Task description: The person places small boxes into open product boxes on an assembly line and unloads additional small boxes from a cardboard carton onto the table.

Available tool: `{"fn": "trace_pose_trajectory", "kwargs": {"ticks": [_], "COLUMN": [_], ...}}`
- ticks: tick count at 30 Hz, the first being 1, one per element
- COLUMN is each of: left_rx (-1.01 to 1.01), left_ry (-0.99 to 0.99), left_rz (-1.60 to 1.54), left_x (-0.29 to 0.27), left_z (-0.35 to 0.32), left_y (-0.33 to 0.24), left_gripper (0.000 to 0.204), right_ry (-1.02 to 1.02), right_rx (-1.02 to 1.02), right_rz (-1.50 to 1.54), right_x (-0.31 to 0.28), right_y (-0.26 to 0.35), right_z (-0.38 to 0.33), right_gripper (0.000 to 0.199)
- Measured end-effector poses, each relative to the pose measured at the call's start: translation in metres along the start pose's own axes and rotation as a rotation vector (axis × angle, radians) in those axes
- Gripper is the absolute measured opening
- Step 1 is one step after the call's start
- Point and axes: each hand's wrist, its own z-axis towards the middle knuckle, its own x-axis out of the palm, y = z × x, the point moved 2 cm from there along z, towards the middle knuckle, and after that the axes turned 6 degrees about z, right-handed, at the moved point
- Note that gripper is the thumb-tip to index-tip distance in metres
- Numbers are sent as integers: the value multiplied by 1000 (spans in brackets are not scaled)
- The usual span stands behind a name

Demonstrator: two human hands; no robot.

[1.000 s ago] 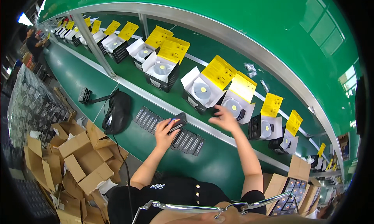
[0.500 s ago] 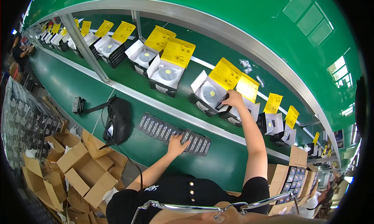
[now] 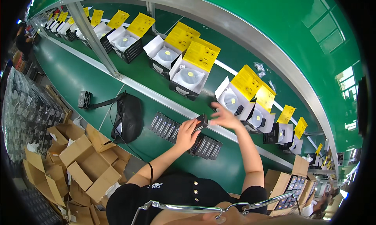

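Observation:
My left hand grips a small black box, lifted above the bench. Just right of it, my right hand is empty, its fingers spread. Beneath my left hand lies a row of small black boxes, side by side on the green bench; more of them continue to the right. Beyond my right hand stands an open carton with a yellow lid, a round clear-covered item and a small black box inside. Another open carton sits beside it.
Several more open yellow-lidded cartons line the green conveyor behind a metal rail. A black bag and a small black stack lie left on the bench. Emptied cardboard boxes crowd the lower left; a filled carton stands lower right.
My right hand has left the carton, come back toward the bench and opened; a small black box stays in the carton. My left hand has lifted one from the row. The cartons appear farther right.

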Motion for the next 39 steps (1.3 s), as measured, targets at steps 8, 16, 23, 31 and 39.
{"fn": "trace_pose_trajectory", "kwargs": {"ticks": [8, 16, 23, 31, 39], "left_rx": [-363, -274, -459, -236, -52], "left_ry": [332, 712, 497, 64, -79], "left_rz": [-103, 44, -217, -85, 125], "left_x": [3, 20, 8, -94, -153], "left_z": [-7, -69, -52, 28, 54], "left_y": [6, 18, 54, 90, 119], "left_gripper": [106, 79, 34, 46, 51], "right_ry": [-370, -115, -347, -338, -137], "right_rx": [-261, 192, 194, 176, -35], "right_rz": [-143, -1518, -1639, -1794, -763], "right_x": [5, 13, -1, 37, 100], "right_y": [40, 55, -24, -31, 74], "right_z": [95, 215, 269, 260, 210], "right_gripper": [60, 49, 39, 32, 57]}}
